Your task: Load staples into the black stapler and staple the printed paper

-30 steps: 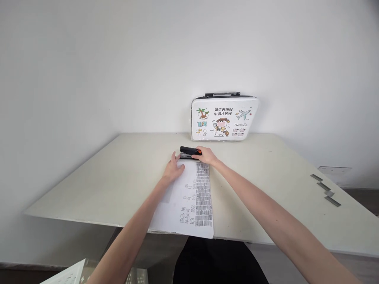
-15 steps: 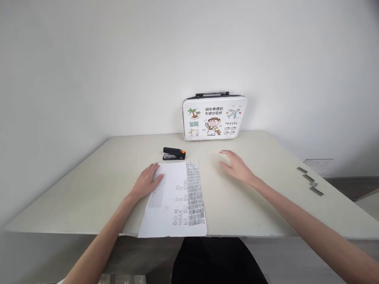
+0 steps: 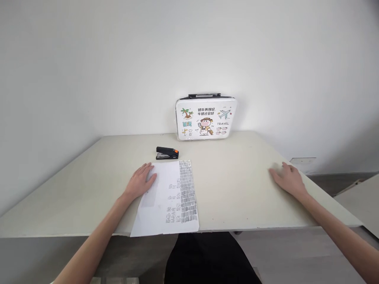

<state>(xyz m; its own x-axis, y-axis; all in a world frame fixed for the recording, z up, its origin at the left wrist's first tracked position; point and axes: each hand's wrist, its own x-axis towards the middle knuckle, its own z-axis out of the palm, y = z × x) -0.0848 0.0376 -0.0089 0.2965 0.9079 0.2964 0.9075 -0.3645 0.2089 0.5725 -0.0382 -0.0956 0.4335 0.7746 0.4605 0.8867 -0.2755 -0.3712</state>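
My left hand lies flat and open on the left part of a printed paper sheet, whose near end hangs over the table's front edge. Just beyond the sheet's far edge rests a black stapler with an orange tip; neither hand touches it. Far out near the table's right edge, my right hand rests palm down with its fingers stretched out on the tabletop. Whatever is under it is hidden.
The pale table stands against a white wall. A white carry case with cartoon travel pictures leans upright at the back. A second tabletop's corner shows at the far right. My dark-clothed lap is below the front edge.
My right hand let go of the stapler and swept right across the table to its right edge. The metal strips seen there earlier are out of sight. My left hand slid back a little on the paper.
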